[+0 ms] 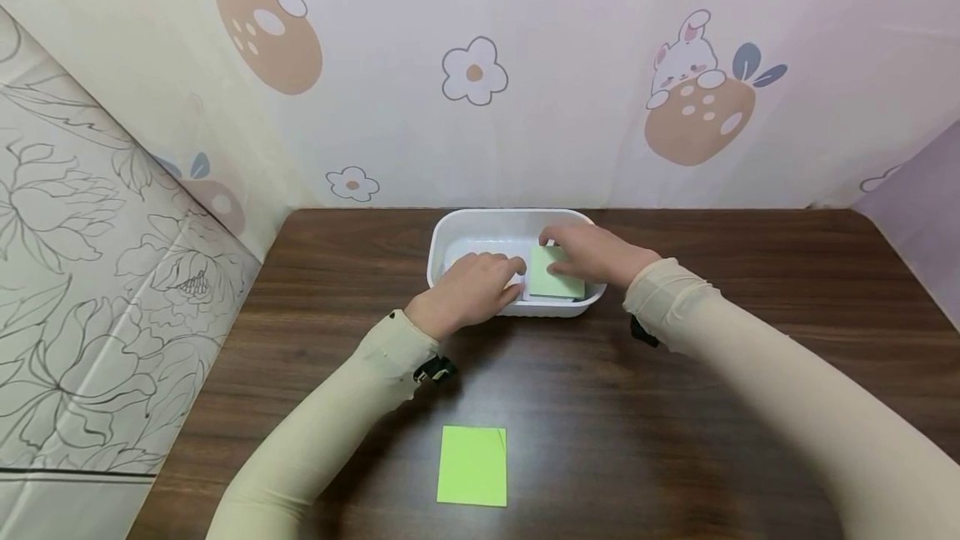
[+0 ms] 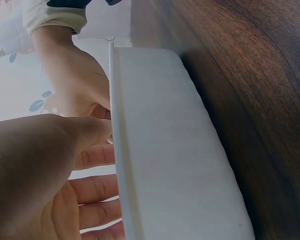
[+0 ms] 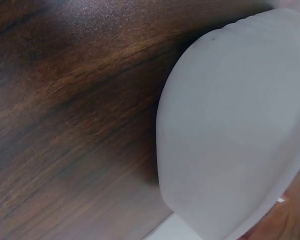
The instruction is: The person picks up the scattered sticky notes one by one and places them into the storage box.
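A white plastic bin [image 1: 517, 307] stands on the table near the wall. In it, on the right side, lies a pale green pad of sticky notes [image 1: 558, 286]. My right hand [image 1: 600, 252] reaches over the bin's right end, its thumb over the pad and a finger at the pad's far edge, with a gap between them. My left hand [image 1: 476, 286] reaches over the near rim with loosely bent fingers. In the left wrist view its fingers [image 2: 97, 187] pass behind the bin wall, hiding the tips. The right wrist view shows mostly the bin's outside wall [image 3: 230, 115].
A bright green sticky note [image 1: 472, 465] lies flat on the dark wood table [image 1: 570, 440], nearer to me. A small yellow thing [image 1: 455, 259] shows in the bin, partly behind the left hand. Behind the table hangs a patterned wall covering [image 1: 555, 123].
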`<state>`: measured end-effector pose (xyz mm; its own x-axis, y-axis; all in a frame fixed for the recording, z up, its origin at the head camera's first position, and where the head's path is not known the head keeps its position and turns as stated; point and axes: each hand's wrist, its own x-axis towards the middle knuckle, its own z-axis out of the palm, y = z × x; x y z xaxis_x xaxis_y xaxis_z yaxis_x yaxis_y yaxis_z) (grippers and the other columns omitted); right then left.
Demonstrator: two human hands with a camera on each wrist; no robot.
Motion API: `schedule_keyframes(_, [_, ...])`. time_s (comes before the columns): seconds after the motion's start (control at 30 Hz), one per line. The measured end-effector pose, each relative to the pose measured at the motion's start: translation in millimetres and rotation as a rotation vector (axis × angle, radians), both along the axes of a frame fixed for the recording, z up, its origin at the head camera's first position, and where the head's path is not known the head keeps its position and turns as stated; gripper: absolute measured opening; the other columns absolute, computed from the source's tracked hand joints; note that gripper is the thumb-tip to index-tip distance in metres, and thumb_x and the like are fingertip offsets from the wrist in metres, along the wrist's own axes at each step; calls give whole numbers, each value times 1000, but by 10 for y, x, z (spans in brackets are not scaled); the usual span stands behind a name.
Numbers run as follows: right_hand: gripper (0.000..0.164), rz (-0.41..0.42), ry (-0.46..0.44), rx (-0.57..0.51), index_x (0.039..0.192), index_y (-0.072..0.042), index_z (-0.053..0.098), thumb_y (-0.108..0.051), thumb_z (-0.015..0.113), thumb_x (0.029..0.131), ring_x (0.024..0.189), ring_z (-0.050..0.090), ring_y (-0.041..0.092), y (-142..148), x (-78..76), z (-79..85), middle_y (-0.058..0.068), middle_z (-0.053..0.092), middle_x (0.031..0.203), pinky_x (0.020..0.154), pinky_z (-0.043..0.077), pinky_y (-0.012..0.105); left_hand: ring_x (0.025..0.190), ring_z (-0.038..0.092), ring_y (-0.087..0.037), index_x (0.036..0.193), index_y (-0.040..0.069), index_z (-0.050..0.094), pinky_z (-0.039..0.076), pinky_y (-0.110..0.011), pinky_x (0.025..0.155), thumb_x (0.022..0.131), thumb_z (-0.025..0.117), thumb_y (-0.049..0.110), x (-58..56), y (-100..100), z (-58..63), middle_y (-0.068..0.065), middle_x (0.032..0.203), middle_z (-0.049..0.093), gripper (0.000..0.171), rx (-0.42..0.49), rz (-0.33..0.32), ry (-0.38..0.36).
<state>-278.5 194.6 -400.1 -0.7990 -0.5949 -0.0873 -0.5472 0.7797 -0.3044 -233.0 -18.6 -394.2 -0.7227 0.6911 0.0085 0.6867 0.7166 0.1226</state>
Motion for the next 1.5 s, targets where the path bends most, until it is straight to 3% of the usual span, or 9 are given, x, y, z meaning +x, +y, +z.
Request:
schedule_keyframes(0.73, [45, -35, -71, 89, 122, -1, 57, -28, 63, 87, 88, 54, 22, -68, 46, -26, 10, 64, 103, 80, 44, 39, 82, 61, -17, 118, 12, 61, 47, -33, 76, 95, 48, 29, 24, 3, -3, -2, 97, 67, 32, 15, 4, -18])
schedule_keyframes(1.0, [40, -28, -4, 33, 119, -2, 58, -28, 62, 88, 100, 58, 26, -44, 46, 14, 15, 64, 108, 87, 45, 43, 82, 61, -17, 117, 12, 62, 47, -33, 75, 95, 48, 29, 21, 9, -23, -2, 95, 67, 31, 10, 2, 2])
schedule_keyframes(1.5, [39, 4, 58, -60, 118, -3, 61, -28, 60, 89, 104, 58, 26, -84, 172, 153, 11, 64, 110, 87, 45, 42, 81, 61, -18, 118, 13, 61, 47, -35, 76, 95, 50, 30, 33, -44, 11, -1, 95, 67, 31, 28, 11, 3])
